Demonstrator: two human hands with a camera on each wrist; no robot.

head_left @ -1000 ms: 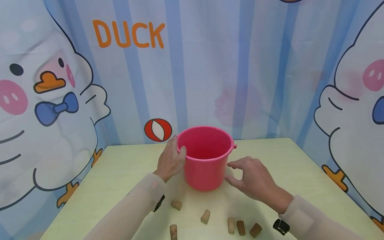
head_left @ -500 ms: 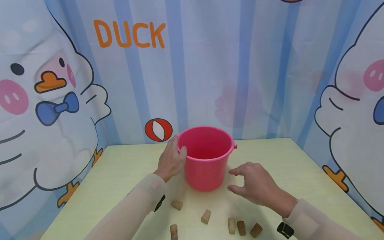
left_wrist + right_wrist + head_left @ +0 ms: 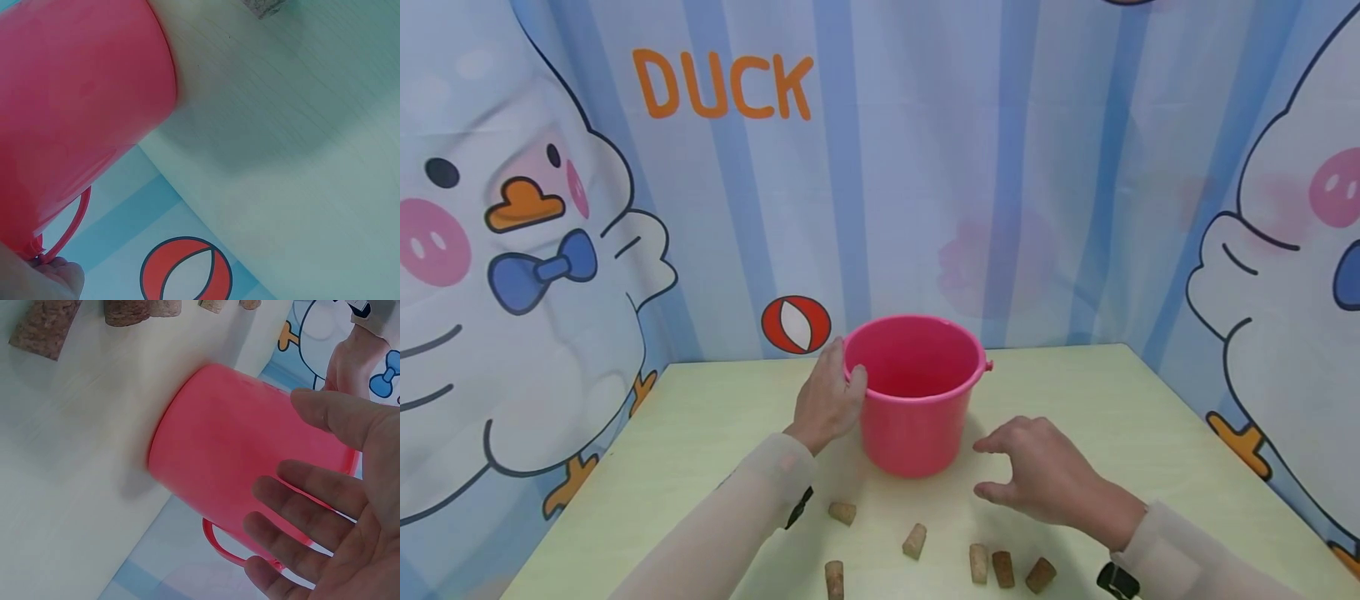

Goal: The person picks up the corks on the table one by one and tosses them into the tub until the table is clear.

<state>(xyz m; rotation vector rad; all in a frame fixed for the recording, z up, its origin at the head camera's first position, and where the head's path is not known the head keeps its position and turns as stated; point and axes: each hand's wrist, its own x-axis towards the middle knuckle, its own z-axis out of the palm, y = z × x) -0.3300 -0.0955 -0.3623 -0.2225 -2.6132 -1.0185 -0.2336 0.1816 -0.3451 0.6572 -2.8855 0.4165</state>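
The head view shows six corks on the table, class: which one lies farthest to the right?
The brown cork at the right end of the row of three, below the right hand in the picture. The other five lie farther left.

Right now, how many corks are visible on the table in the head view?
6: the far-left cork, the near-left cork at the frame's lower edge, the middle cork, then three on the right: pale cork, dark cork, end cork. Others could be hidden behind the bucket.
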